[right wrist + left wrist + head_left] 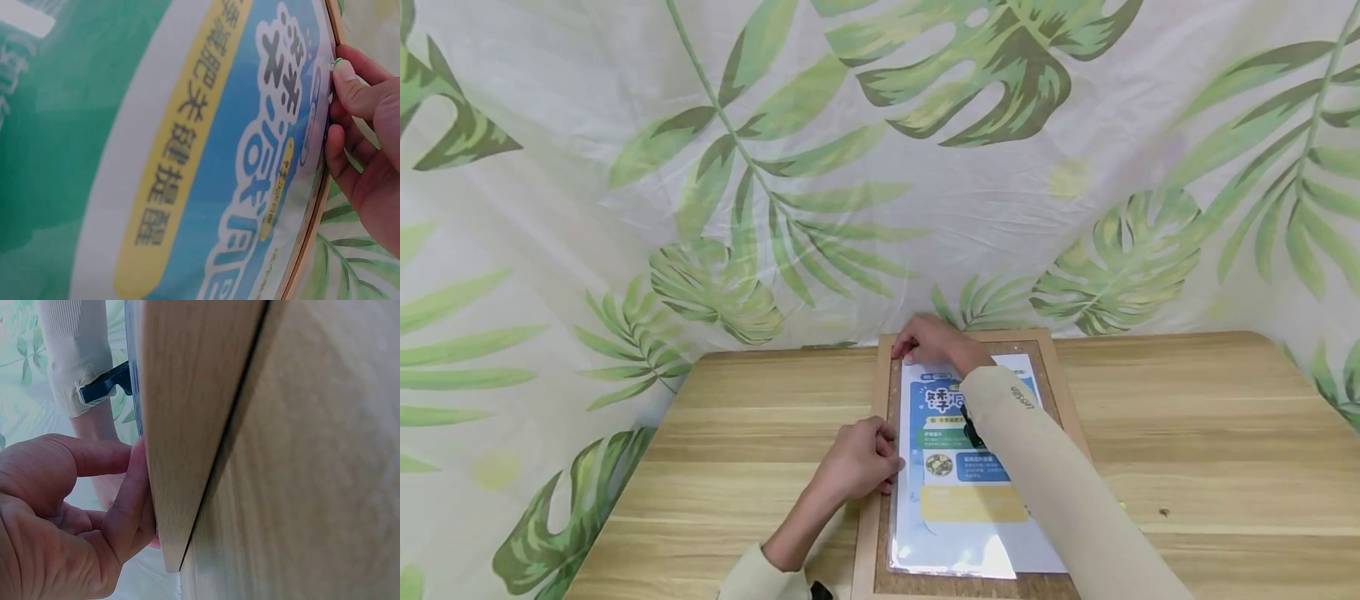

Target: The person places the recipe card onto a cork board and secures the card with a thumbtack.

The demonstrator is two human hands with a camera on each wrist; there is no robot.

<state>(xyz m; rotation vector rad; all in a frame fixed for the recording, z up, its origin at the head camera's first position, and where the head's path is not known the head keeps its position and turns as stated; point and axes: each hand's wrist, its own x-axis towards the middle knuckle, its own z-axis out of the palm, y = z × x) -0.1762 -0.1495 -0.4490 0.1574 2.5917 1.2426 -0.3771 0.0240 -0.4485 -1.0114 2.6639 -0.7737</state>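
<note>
A laminated poster (973,504) with blue, green and yellow printed panels lies over a cork board (1041,583) in a wooden frame (867,542). My right hand (934,340) is at the poster's top left corner, and in the right wrist view its thumb and forefinger pinch a small green-topped push pin (338,60) there. Along the poster's left side, my left hand (857,458) pinches the sheet's edge between thumb and fingertips. Seen from the left wrist, those fingertips sit right beside the frame's wooden side. My right forearm covers part of the poster's right half.
The framed board rests on a wood-grain table (760,433), its far end close to a leaf-patterned curtain (820,250). A small dark speck (1164,512) lies on the table right of the board. A black wrist device (972,427) hangs low over the poster.
</note>
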